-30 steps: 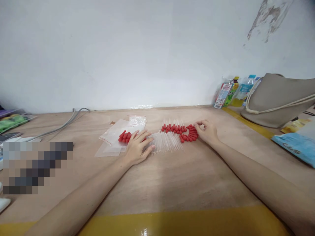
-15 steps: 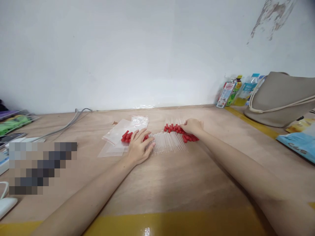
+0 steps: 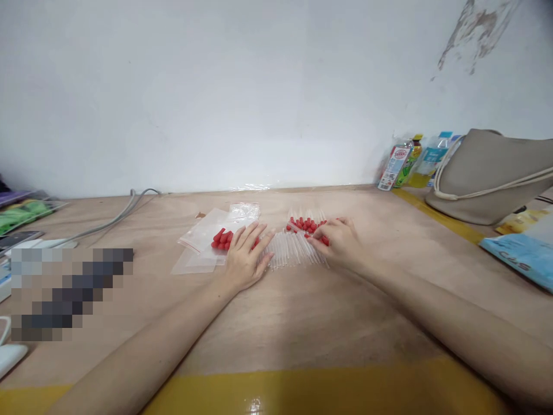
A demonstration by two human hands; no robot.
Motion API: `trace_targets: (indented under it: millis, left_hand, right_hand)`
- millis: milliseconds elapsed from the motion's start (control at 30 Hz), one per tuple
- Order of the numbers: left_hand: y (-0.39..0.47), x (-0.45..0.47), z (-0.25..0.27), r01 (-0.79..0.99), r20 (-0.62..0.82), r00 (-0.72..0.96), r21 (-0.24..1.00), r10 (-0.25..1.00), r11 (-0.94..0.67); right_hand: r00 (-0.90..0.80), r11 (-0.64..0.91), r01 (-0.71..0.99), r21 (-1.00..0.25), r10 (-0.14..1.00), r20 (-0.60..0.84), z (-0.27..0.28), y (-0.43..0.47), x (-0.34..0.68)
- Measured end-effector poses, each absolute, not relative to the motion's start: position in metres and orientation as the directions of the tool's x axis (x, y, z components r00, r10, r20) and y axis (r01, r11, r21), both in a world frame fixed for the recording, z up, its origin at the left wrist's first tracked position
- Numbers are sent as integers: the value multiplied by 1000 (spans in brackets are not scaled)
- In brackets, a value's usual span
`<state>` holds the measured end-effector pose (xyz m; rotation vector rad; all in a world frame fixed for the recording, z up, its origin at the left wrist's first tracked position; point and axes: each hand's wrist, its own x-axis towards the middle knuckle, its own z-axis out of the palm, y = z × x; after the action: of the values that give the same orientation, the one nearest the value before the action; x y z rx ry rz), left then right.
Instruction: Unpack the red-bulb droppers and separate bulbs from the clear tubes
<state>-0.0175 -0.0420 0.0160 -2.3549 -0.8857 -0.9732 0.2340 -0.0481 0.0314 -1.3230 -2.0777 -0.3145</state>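
Note:
My left hand [image 3: 244, 259] lies with fingers spread over the left ends of a row of thin clear tubes [image 3: 291, 249] and part of a pile of red rubber bulbs [image 3: 222, 238]. Under that pile are clear zip bags [image 3: 201, 262]. My right hand [image 3: 341, 242] is at the right end of the row, its fingers bent and closed around a dropper with a red bulb and a clear tube pointing left; the fingers partly hide it. Just behind the row, more red bulbs [image 3: 309, 223] sit on clear tubes that point toward the wall.
A grey cable [image 3: 114, 216] runs along the left side. Bottles [image 3: 430, 158], a carton [image 3: 394, 167], a taupe bag [image 3: 496, 170] and a blue packet [image 3: 518, 256] stand or lie at the right. Yellow tape [image 3: 259, 389] lines the table's front edge.
My right hand has come left and toward me, from the right-hand bulbs to the end of the tube row. My left hand stays in place.

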Motion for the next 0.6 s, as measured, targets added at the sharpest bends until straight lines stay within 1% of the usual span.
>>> trace_targets:
  millis: [33,100,133,200,300,433,600]
  left_hand:
    - [-44,-16,16,692,733,567,-178,375,-700]
    - [-48,-12,15,668,716,608,-228,343,-709]
    - [-49,-11,14,654,710,624,-247,326,-715]
    - [-51,-9,11,626,705,647,-275,290,-729]
    - [-51,-7,9,590,702,663,-276,260,-759]
    - [-50,-4,10,538,706,671,-251,228,-805]
    - [-49,-2,10,502,717,671,-253,188,-827]
  right_hand:
    - [-337,517,853,-65,643,687,24,-56,232]
    - [-432,607,794,42,514,741,10,-67,227]
    - [-450,631,772,71,466,762,5,-69,225]
    - [-470,662,743,102,407,783,0,-72,221]
    - [-485,672,730,122,384,786,1,-72,215]
    - [-456,636,764,110,411,789,4,-71,210]
    - [-520,666,733,137,419,745,2,-70,205]
